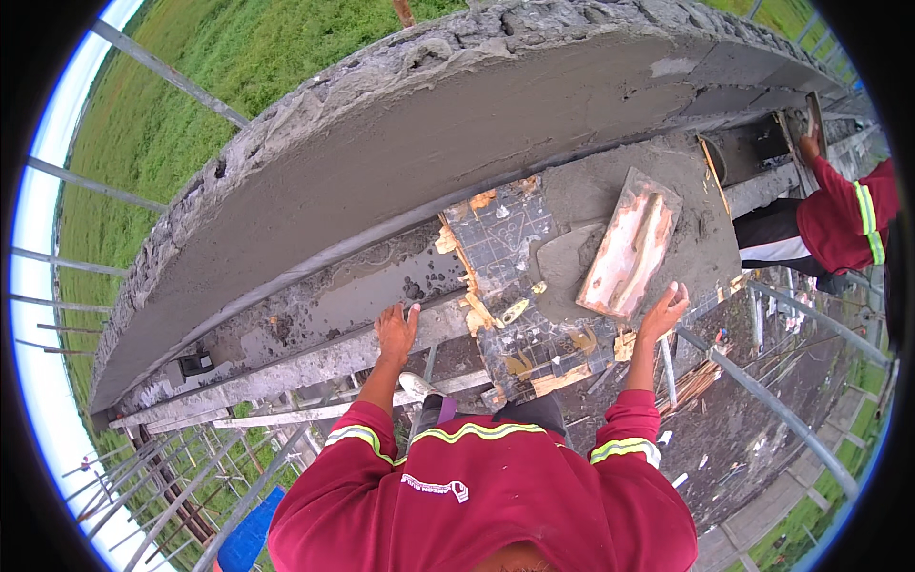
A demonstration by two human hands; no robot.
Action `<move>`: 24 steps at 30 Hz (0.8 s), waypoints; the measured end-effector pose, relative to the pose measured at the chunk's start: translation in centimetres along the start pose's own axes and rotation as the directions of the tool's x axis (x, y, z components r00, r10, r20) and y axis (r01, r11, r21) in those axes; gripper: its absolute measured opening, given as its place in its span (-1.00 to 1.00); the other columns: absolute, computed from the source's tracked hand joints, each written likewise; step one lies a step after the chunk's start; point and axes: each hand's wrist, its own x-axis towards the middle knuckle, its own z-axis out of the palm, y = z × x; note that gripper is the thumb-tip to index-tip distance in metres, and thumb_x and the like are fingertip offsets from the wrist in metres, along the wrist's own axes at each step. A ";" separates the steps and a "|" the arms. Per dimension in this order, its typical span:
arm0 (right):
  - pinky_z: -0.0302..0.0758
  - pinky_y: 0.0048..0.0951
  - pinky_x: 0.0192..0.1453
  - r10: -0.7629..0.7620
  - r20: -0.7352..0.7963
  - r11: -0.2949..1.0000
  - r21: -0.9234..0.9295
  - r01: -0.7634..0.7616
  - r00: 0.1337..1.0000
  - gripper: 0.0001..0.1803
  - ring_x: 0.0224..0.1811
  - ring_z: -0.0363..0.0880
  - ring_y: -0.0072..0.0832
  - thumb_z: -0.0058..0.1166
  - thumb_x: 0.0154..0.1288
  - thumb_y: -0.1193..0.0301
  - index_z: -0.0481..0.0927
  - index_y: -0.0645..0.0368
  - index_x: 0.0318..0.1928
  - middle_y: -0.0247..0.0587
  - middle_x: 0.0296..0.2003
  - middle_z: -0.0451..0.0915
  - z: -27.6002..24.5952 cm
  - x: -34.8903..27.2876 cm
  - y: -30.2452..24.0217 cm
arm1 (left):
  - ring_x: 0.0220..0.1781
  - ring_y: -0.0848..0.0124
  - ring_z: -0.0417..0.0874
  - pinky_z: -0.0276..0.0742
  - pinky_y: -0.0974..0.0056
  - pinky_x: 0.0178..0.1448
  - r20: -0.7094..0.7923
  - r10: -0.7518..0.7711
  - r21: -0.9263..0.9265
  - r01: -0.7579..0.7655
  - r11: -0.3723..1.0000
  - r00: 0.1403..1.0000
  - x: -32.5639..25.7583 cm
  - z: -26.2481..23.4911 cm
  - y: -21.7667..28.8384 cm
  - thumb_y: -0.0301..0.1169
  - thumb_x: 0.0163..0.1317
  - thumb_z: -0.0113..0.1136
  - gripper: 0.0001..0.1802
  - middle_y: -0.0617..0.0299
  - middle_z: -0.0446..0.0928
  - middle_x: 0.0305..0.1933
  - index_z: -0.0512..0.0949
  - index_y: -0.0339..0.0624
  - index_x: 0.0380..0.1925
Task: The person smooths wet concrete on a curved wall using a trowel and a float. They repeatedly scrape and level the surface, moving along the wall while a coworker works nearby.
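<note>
Left hand (pixel 396 331): spread on grey concrete ledge (pixel 315 357) | Right hand (pixel 664 310): open, beside mortar-caked wooden float (pixel 629 243) | Grey plastered wall face (pixel 429 153): largely coated, top edge rough.

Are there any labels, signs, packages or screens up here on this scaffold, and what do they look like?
Small white logo patch: on the back of the person's red work shirt, low in the picture, a short white strip with a loop at one end.
Patterned board: beside the wet mortar, dark sheet with pale printed line markings, torn orange-brown edges.
No screens or signs show.
</note>
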 end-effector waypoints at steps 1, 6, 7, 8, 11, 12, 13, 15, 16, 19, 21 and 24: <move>0.43 -0.17 0.21 0.036 0.105 0.999 0.017 -0.038 0.994 -0.33 0.11 0.53 -0.11 0.06 0.48 -0.02 0.42 0.34 0.26 0.14 0.04 0.55 1.3 0.2 -1.7 | 0.34 0.00 0.44 0.20 -0.16 0.42 0.018 -0.043 -0.015 0.044 0.999 0.999 -0.2 0.0 -0.7 0.21 0.45 -0.10 -0.29 -0.09 0.56 0.17 0.56 -0.21 0.17; 0.43 -0.11 0.21 -0.112 0.284 0.985 -0.095 0.145 0.952 -0.24 0.09 0.57 -0.01 0.22 0.35 -0.02 0.40 0.37 0.27 0.19 0.11 0.56 8.5 2.2 -2.9 | 0.38 0.00 0.40 0.13 -0.14 0.46 -0.012 0.094 -0.228 -0.094 0.969 0.996 -0.3 0.5 -2.1 0.26 0.42 -0.09 -0.25 -0.05 0.53 0.25 0.53 -0.17 0.22; 0.46 -0.13 0.17 -0.124 0.286 0.984 -0.090 0.155 0.950 -0.24 0.06 0.59 -0.05 0.22 0.35 0.00 0.38 0.39 0.27 0.16 0.10 0.57 9.1 2.9 -2.6 | 0.38 0.00 0.39 0.11 -0.14 0.47 -0.010 0.102 -0.246 -0.102 0.964 0.995 -0.4 0.4 -2.3 0.27 0.42 -0.09 -0.25 -0.05 0.52 0.26 0.52 -0.16 0.23; 0.49 -0.15 0.13 -0.054 0.284 0.990 -0.111 0.089 0.957 -0.24 0.02 0.61 -0.09 0.22 0.36 0.02 0.37 0.41 0.28 0.13 0.10 0.58 9.3 3.5 -2.4 | 0.41 0.02 0.36 0.08 -0.13 0.48 0.023 0.093 -0.276 -0.083 0.957 0.995 -0.4 0.2 -2.5 0.27 0.42 -0.10 -0.24 -0.06 0.50 0.28 0.50 -0.15 0.26; 0.52 -0.28 -0.20 0.093 0.426 0.959 0.205 -0.197 0.900 -0.41 -0.27 0.54 -0.38 0.16 0.43 0.12 0.38 0.37 0.18 -0.15 -0.21 0.57 7.8 5.5 -4.1 | 0.49 0.08 0.30 -0.01 -0.14 0.51 0.065 0.089 -0.349 -0.061 0.935 0.994 -0.5 -0.3 -2.7 0.29 0.42 -0.12 -0.22 -0.05 0.46 0.35 0.46 -0.10 0.32; 0.49 -0.33 -0.29 0.099 0.405 0.944 0.252 -0.215 0.909 -0.46 -0.35 0.49 -0.46 0.13 0.44 0.15 0.39 0.35 0.15 -0.23 -0.29 0.53 6.6 5.7 -5.3 | 0.49 0.07 0.29 -0.03 -0.14 0.52 0.112 0.076 -0.354 -0.032 0.935 0.991 -0.4 -0.5 -2.9 0.30 0.42 -0.12 -0.21 -0.05 0.45 0.36 0.46 -0.10 0.32; 0.46 -0.39 -0.38 0.114 0.374 0.927 0.294 -0.234 0.921 -0.51 -0.42 0.44 -0.54 0.11 0.46 0.17 0.39 0.33 0.12 -0.31 -0.36 0.49 4.8 5.5 -6.6 | 0.49 0.07 0.28 -0.05 -0.14 0.53 0.139 0.098 -0.358 -0.042 0.933 0.985 -0.2 -0.7 -3.0 0.30 0.42 -0.13 -0.21 -0.05 0.44 0.37 0.45 -0.10 0.32; 0.38 -0.46 -0.47 0.090 0.413 0.913 0.329 -0.241 0.906 -0.60 -0.48 0.37 -0.60 0.09 0.48 0.19 0.39 0.27 0.05 -0.38 -0.44 0.40 2.7 4.9 -10.3 | 0.50 0.05 0.28 -0.07 -0.19 0.55 0.166 0.110 -0.391 -0.037 0.920 0.980 -0.1 -0.9 -3.2 0.32 0.41 -0.15 -0.19 -0.03 0.41 0.39 0.44 -0.10 0.33; 0.34 -0.50 -0.51 0.047 0.442 0.901 0.368 -0.229 0.896 -0.64 -0.52 0.33 -0.63 0.07 0.50 0.20 0.39 0.25 0.01 -0.41 -0.48 0.36 2.5 4.3 -12.2 | 0.50 0.05 0.28 -0.05 -0.22 0.53 0.144 0.098 -0.431 -0.027 0.902 0.985 0.1 -1.1 -3.2 0.34 0.40 -0.15 -0.18 -0.04 0.41 0.40 0.45 -0.11 0.31; 0.31 -0.58 -0.55 0.095 0.564 0.833 0.405 -0.375 0.821 -0.72 -0.54 0.34 -0.66 0.02 0.54 0.22 0.38 0.19 -0.05 -0.41 -0.47 0.39 1.2 1.2 -15.3 | 0.49 0.02 0.31 0.06 -0.26 0.49 0.161 0.037 -0.466 0.043 0.884 0.986 -0.4 -2.2 -2.7 0.30 0.41 -0.12 -0.20 -0.06 0.43 0.38 0.48 -0.17 0.28; 0.33 -0.56 -0.54 0.112 0.581 0.749 0.483 -0.453 0.806 -0.74 -0.56 0.33 -0.65 0.00 0.55 0.22 0.38 0.15 -0.04 -0.42 -0.48 0.39 0.9 -0.7 -16.6 | 0.45 0.02 0.35 0.11 -0.21 0.48 -0.002 0.015 -0.484 -0.015 0.875 1.000 -0.9 -3.6 -1.0 0.20 0.46 -0.10 -0.28 -0.06 0.46 0.34 0.48 -0.18 0.27; 0.34 -0.57 -0.51 0.064 0.627 0.608 0.592 -0.529 0.776 -0.74 -0.54 0.34 -0.66 0.03 0.55 0.21 0.37 0.13 -0.04 -0.41 -0.47 0.39 0.0 -4.2 -18.5 | 0.32 0.01 0.49 0.26 -0.08 0.42 -0.173 0.108 -0.567 -0.189 0.802 0.979 -1.6 -7.5 3.9 -0.02 0.51 -0.03 -0.45 -0.06 0.51 0.26 0.49 -0.21 0.25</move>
